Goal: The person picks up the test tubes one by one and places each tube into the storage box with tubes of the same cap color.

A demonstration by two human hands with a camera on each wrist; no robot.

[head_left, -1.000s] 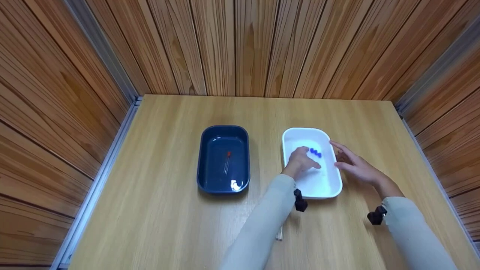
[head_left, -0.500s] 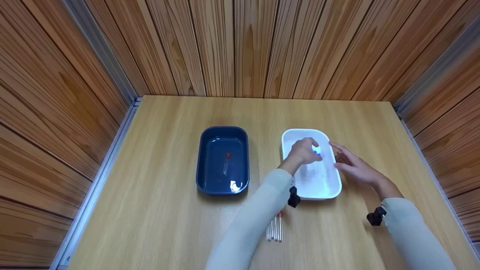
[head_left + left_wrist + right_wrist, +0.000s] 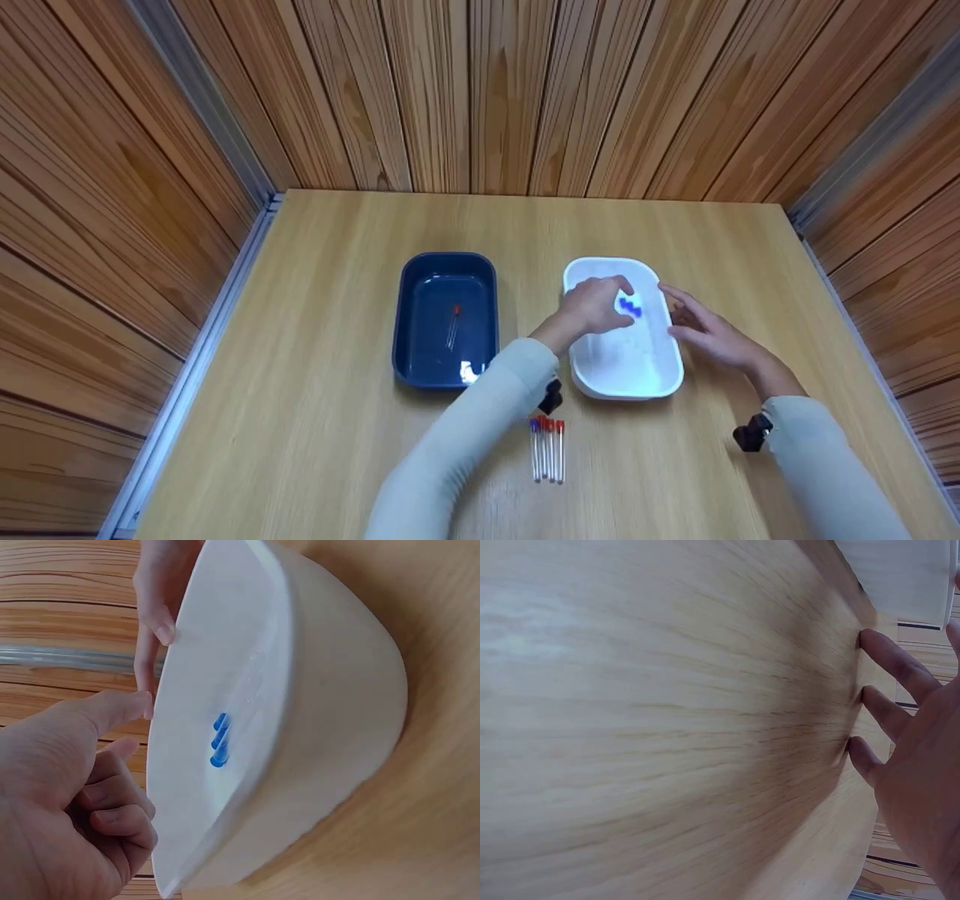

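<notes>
My left hand (image 3: pixel 596 305) is over the left side of the white tray (image 3: pixel 626 375), thumb and a finger spread, holding nothing. In the left wrist view its other fingers (image 3: pixel 124 829) are loosely bent. Beside it in the tray lie clear tubes with blue caps (image 3: pixel 628 307); three caps (image 3: pixel 220 740) show in a row, their clear bodies faint. At the tray's right rim, my right hand (image 3: pixel 712 334) touches the edge with its fingertips. The right wrist view shows several of its fingers (image 3: pixel 889 714) with their tips down on the tabletop.
Left of the white tray stands a dark blue tray (image 3: pixel 446 259) holding a clear red-capped tube (image 3: pixel 454 326). Nearer the front, several capped tubes (image 3: pixel 549 450) lie side by side, one blue-capped, the others red. Wood-plank walls (image 3: pixel 480 97) enclose the table (image 3: pixel 337 450).
My left hand has shifted left and slightly back, away from the blue caps. The left forearm has swung left, uncovering the tubes at the front. My right hand stays put.
</notes>
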